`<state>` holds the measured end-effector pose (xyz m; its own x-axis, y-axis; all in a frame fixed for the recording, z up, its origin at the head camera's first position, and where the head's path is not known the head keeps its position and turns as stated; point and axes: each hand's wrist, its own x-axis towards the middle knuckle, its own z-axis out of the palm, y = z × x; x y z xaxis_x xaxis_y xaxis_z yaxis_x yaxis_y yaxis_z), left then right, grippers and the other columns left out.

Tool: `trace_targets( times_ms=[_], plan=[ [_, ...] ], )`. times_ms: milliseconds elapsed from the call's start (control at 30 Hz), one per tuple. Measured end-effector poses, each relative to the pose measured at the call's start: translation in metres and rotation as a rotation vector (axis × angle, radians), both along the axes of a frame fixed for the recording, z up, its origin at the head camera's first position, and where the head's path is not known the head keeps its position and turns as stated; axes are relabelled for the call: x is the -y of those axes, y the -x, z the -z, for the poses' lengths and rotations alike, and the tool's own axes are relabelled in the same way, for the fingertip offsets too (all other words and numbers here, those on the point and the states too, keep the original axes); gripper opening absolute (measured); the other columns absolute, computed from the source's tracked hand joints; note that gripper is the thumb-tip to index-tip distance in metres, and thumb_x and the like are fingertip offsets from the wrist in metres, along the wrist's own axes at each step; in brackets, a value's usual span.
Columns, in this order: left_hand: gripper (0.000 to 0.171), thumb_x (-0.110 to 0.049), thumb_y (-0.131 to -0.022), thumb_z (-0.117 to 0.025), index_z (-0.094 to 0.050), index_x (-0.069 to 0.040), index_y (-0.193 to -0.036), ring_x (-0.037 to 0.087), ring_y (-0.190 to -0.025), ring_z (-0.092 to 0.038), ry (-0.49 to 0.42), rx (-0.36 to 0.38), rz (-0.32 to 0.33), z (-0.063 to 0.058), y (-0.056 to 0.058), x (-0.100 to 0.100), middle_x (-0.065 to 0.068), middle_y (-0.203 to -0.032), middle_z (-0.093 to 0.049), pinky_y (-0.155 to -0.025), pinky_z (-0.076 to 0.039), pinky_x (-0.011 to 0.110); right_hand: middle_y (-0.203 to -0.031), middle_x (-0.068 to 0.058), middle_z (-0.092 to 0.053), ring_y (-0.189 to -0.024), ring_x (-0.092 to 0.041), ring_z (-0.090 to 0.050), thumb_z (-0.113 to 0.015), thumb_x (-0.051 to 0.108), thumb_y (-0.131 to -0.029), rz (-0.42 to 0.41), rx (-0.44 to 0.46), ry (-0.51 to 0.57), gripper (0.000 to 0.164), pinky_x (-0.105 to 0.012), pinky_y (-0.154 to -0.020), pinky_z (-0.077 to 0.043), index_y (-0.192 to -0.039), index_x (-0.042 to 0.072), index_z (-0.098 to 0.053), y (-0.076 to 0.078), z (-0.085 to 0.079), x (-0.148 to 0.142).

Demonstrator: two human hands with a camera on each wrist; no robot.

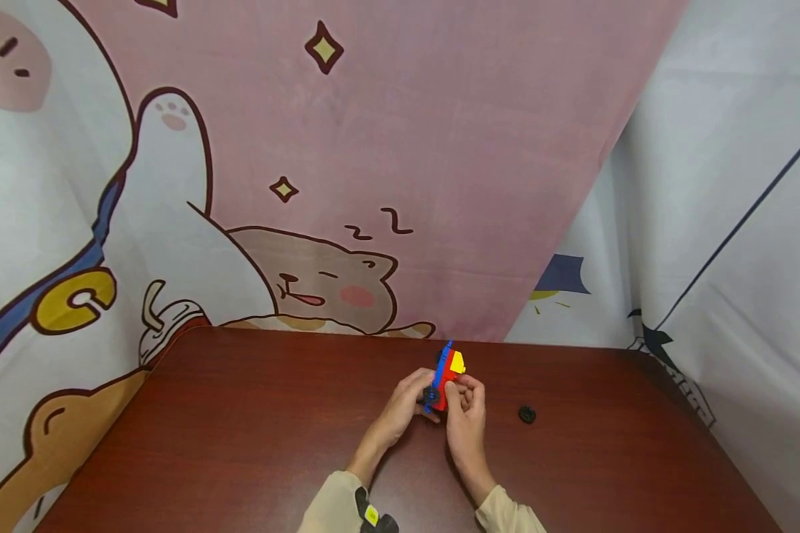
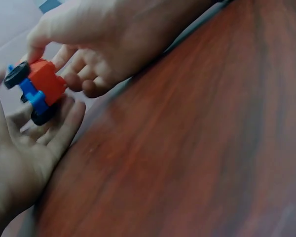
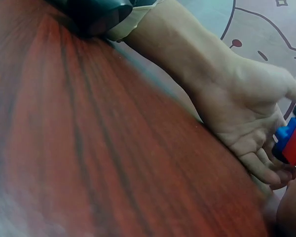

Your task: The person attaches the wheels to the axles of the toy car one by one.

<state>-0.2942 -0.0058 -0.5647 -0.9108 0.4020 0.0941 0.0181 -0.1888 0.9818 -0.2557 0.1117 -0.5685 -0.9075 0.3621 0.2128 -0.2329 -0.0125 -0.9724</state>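
Both hands hold a small toy car (image 1: 444,379) with a red body, a blue chassis, a yellow part on top and black wheels, tilted on end above the table. My left hand (image 1: 400,406) grips it from the left, with its fingers beneath the blue chassis and wheels (image 2: 43,114). On the other side my right hand (image 1: 468,422) pinches the red body between thumb and fingers. In the left wrist view the right hand (image 2: 96,47) reaches in from above. Only an edge of the car shows in the right wrist view. A loose black wheel (image 1: 527,414) lies right of the hands.
The brown wooden table (image 1: 273,422) extends around the hands. Behind it hangs a pink and white cartoon cloth (image 1: 473,185), and a white cloth (image 1: 740,222) hangs at the right. A black device with a yellow mark (image 1: 373,514) sits on the left sleeve.
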Motion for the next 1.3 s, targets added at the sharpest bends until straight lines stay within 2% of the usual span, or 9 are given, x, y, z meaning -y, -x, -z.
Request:
trace_targets(
  times_ms=[133,200,267,533,733,900,1067,1200,1300],
  plan=[
    [0.046,-0.038,-0.103,-0.046,-0.052,-0.002,-0.129,0.01,-0.084,-0.062,-0.018,0.034,-0.13,0.001,0.001,-0.006,0.002,-0.097,-0.061,-0.073,-0.054,0.028,-0.095,-0.003,-0.061,-0.081,-0.004,-0.059,-0.055,0.013,-0.102,0.0,0.038,-0.005,0.026,-0.017,-0.069,-0.05,-0.121,-0.004,-0.049,-0.001,-0.002,-0.001],
    [0.044,-0.034,-0.101,-0.049,-0.05,-0.005,-0.134,0.01,-0.085,-0.06,-0.022,0.038,-0.187,0.001,0.001,-0.007,0.004,-0.102,-0.062,-0.075,-0.051,0.027,-0.093,-0.001,-0.062,-0.081,-0.003,-0.058,-0.055,0.011,-0.101,-0.017,0.064,-0.019,0.024,-0.017,-0.07,-0.049,-0.12,-0.003,-0.05,-0.002,-0.002,-0.001],
    [0.044,-0.029,-0.099,-0.052,-0.048,-0.006,-0.137,0.011,-0.086,-0.059,-0.033,0.036,-0.216,0.002,0.0,-0.007,0.006,-0.107,-0.063,-0.077,-0.049,0.028,-0.092,-0.001,-0.061,-0.079,-0.004,-0.058,-0.055,0.008,-0.1,-0.042,0.078,-0.022,0.022,-0.017,-0.069,-0.049,-0.118,-0.004,-0.05,-0.002,-0.002,0.0],
    [0.045,-0.019,-0.096,-0.054,-0.049,-0.002,-0.138,0.011,-0.089,-0.06,-0.04,0.023,-0.204,0.001,0.0,-0.002,0.011,-0.114,-0.066,-0.081,-0.052,0.026,-0.089,-0.003,-0.058,-0.073,-0.006,-0.055,-0.055,0.006,-0.098,-0.057,0.084,-0.064,0.02,-0.018,-0.065,-0.047,-0.115,-0.003,-0.049,-0.001,0.0,0.003],
    [0.044,-0.018,-0.096,-0.054,-0.052,-0.001,-0.136,0.01,-0.083,-0.058,-0.036,0.045,-0.259,-0.001,-0.001,-0.005,0.007,-0.104,-0.066,-0.075,-0.05,0.024,-0.096,-0.007,-0.056,-0.075,-0.007,-0.051,-0.057,0.01,-0.1,-0.042,0.099,-0.108,0.022,-0.017,-0.065,-0.044,-0.115,-0.003,-0.05,-0.006,-0.009,0.002],
    [0.041,-0.017,-0.097,-0.051,-0.053,0.001,-0.133,0.008,-0.078,-0.057,-0.027,0.063,-0.256,0.001,-0.002,-0.006,-0.002,-0.09,-0.063,-0.069,-0.05,0.023,-0.091,-0.004,-0.055,-0.07,-0.007,-0.049,-0.059,0.005,-0.098,0.059,0.075,-0.138,0.016,-0.019,-0.062,-0.041,-0.107,-0.007,-0.054,-0.025,-0.024,-0.005],
    [0.041,-0.017,-0.094,-0.052,-0.053,0.002,-0.131,0.008,-0.075,-0.055,-0.035,0.064,-0.266,-0.001,0.001,-0.004,-0.003,-0.083,-0.059,-0.064,-0.049,0.022,-0.086,0.001,-0.052,-0.068,-0.006,-0.045,-0.064,0.002,-0.095,0.17,-0.03,-0.182,0.014,-0.019,-0.059,-0.038,-0.103,-0.006,-0.056,-0.023,-0.005,-0.035],
    [0.042,-0.017,-0.094,-0.051,-0.051,0.002,-0.131,0.009,-0.076,-0.056,-0.037,0.073,-0.248,0.0,0.002,-0.003,-0.001,-0.086,-0.059,-0.065,-0.05,0.022,-0.091,-0.006,-0.052,-0.082,-0.012,-0.045,-0.068,-0.005,-0.087,0.332,-0.101,-0.325,0.017,-0.023,-0.07,-0.036,-0.101,-0.003,-0.058,-0.018,0.007,-0.066],
    [0.042,-0.017,-0.094,-0.052,-0.051,0.002,-0.132,0.01,-0.077,-0.056,-0.035,0.083,-0.244,0.002,0.001,-0.005,0.0,-0.089,-0.061,-0.066,-0.05,0.023,-0.102,-0.016,-0.05,-0.096,-0.025,-0.04,-0.068,-0.006,-0.078,0.426,-0.053,-0.476,0.027,-0.036,-0.082,-0.031,-0.102,0.0,-0.056,-0.017,0.01,-0.085]
  ],
)
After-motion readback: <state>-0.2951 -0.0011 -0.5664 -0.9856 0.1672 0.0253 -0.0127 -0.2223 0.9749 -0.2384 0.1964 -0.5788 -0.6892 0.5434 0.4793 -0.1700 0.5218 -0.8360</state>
